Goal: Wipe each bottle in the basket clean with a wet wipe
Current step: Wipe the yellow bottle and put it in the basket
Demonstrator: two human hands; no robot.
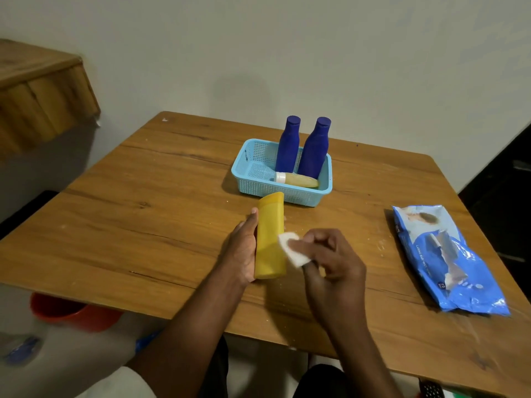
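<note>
The left hand (pixel 242 248) grips a tall yellow plastic bottle (pixel 270 237), axis toward twelve o'clock; at three, the right hand (pixel 327 259) pinches a folded white wipe (pixel 291 248) against it.

Yellow bottle (pixel 269 239); white wipe (pixel 293 249)

Dim indoor light, soft shadows, blurred, warped edges

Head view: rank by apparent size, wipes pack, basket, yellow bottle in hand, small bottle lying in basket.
1. wipes pack, though it is nearer the camera than the basket
2. basket, farther away, so these two are unsure
3. yellow bottle
4. small bottle
</note>
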